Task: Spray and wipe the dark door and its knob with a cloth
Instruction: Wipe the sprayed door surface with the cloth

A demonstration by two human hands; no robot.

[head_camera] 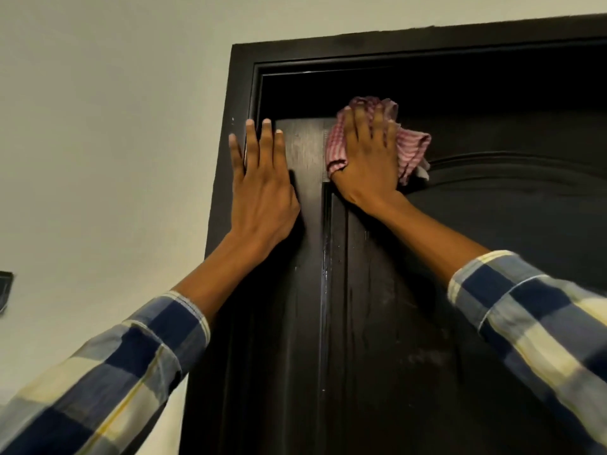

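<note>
— Where do we stand with our hands?

— Our right hand (368, 152) lies flat on the cloth (412, 151), fingers straight and a little spread, pressing it against the top of the dark door (427, 307). The cloth is a bunched pink striped rag, sticking out above and to the right of the hand. Our left hand (262, 185) is flat too, fingers spread, resting on the door's upper left edge where it meets the frame (241, 60); it holds nothing.

— So how far along are we?

— We judge we are mid-wipe, at the high left corner. Wet streaks and drips run down the groove and the panel below our hands, so spraying looks done here at least. The lower panel shows smears and a dull patch, so we would say it is not yet wiped clean.

— And the knob?

— We cannot see it. It lies below the picture's edge, as does the spray bottle, wherever that is. The door's right side is cut off as well, and the top recess is too dark to read.

— Anything else out there?

— Pale wall (115, 126) to the left, with a small dark fitting (6, 290) at the far left edge; we cannot tell what it is.
</note>
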